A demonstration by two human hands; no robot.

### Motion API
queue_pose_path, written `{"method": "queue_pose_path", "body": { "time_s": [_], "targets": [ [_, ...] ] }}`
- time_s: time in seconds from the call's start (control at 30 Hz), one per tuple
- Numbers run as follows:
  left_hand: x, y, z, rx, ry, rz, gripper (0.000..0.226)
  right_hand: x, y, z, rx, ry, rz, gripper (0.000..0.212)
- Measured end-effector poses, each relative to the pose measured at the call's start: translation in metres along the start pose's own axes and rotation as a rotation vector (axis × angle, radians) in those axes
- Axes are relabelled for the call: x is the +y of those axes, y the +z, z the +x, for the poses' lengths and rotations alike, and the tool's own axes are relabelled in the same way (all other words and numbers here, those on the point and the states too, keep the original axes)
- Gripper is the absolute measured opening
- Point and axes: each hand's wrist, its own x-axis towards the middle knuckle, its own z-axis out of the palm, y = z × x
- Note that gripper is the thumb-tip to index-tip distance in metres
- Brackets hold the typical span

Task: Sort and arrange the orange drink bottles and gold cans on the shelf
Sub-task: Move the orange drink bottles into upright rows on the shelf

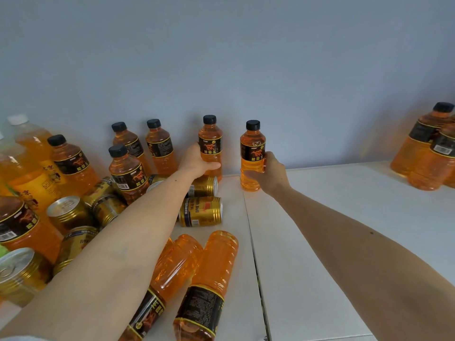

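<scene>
Two orange bottles lie flat at the shelf's near edge, caps toward the camera. Beyond them toppled gold cans crowd the left side. At the back edge each hand grips an upright bottle: left hand around one, right hand around another. Both stand vertical; the open shelf surface lies to the right, nearer the right hand.

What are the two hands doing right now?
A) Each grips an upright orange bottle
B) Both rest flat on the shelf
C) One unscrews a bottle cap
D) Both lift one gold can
A: the left hand grips one upright orange bottle and the right hand grips another bottle beside it.
</scene>
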Motion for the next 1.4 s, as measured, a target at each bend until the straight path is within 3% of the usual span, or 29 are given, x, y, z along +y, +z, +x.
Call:
{"method": "queue_pose_path", "body": {
  "time_s": [0.63,1.07,1.4],
  "targets": [
    [0.144,0.098,-0.032,-0.093,0.171,-0.116,0.069,0.082,-0.158,-0.05,0.234,0.151,-0.035,0.048],
    [0.273,0.227,-0.092,-0.053,0.116,-0.201,0.072,0.159,-0.319,-0.079,0.208,0.076,-0.142,0.065],
    [0.309,0.277,-0.085,-0.047,0.121,-0.172,0.07,0.193,-0.357,-0.077,0.213,0.112,-0.085,0.063]
  ]
}}
